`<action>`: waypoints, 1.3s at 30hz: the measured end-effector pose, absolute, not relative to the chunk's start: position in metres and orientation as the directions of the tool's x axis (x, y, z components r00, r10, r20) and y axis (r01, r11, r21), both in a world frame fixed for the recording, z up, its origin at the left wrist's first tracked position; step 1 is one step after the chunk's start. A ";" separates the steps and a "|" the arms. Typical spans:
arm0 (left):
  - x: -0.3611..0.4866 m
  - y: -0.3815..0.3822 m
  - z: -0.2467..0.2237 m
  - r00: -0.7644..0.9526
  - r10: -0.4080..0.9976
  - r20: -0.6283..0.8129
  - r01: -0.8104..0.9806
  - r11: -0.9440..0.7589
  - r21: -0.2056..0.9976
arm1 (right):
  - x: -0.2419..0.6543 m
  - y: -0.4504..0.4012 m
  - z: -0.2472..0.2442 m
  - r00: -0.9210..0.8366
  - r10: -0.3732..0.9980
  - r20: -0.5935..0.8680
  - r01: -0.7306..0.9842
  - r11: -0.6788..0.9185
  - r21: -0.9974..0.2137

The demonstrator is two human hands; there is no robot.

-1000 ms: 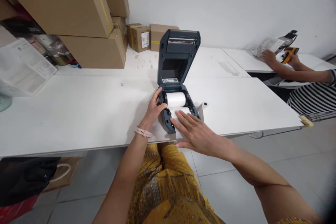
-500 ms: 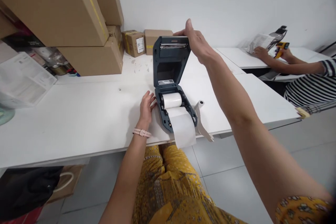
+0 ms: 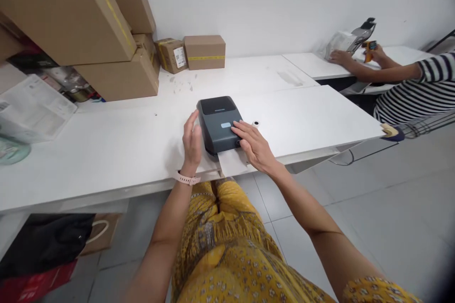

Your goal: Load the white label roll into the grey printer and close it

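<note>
A dark grey label printer stands on the white table with its lid down. A strip of white label paper comes out of its front and hangs over the table edge. My right hand lies with fingers stretched on the lid's front right part. Beside the printer's left side, my left hand is held upright, fingers extended and holding nothing. A small paper roll shows just right of the printer, partly hidden by my right hand. The label roll inside the printer is covered by the lid.
Stacked cardboard boxes stand at the left, with two smaller boxes by the wall. A clear plastic box is at the far left. On the right, a person in a striped shirt holds a yellow gun-shaped tool.
My right hand has swung the printer's lid down from upright to shut and now rests on it. My left hand stays by the printer's left side.
</note>
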State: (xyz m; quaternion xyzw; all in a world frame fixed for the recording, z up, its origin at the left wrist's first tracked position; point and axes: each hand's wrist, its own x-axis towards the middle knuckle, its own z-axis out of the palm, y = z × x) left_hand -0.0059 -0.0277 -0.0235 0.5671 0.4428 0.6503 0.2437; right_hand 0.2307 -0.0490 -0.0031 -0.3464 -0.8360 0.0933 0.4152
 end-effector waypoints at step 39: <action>0.021 -0.094 -0.070 0.148 0.667 0.730 0.696 -0.595 0.403 | 0.244 -0.045 -0.036 -0.583 0.548 0.599 0.432 0.834 -0.343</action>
